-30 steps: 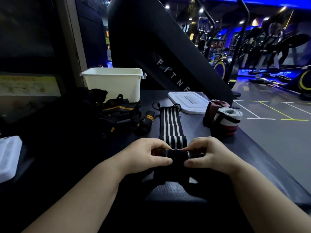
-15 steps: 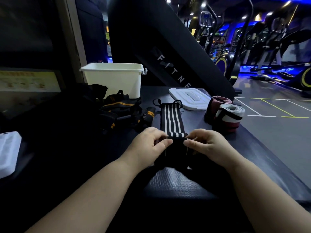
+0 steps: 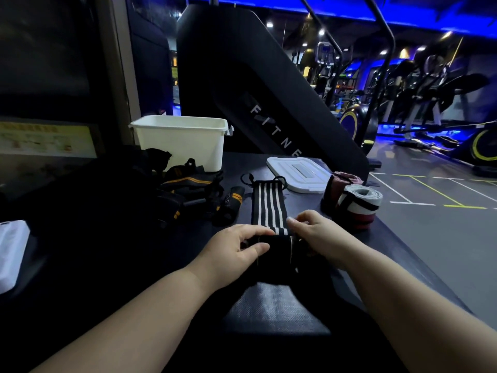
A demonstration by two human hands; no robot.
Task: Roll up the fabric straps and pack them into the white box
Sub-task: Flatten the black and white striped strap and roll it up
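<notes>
Head view: left grip (image 3: 236,249) & right grip (image 3: 320,235) both curl round the rolled end of the striped strap (image 3: 269,208), w/ its flat tail running ahead of them on the surface (image 3: 269,308) (white box (image 3: 183,146) well beyond left grip). Risk: an uneven push could turn the roll crooked or slack.

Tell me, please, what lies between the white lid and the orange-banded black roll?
The unrolled stretch of the white-striped strap lies there, per the head view.
</notes>
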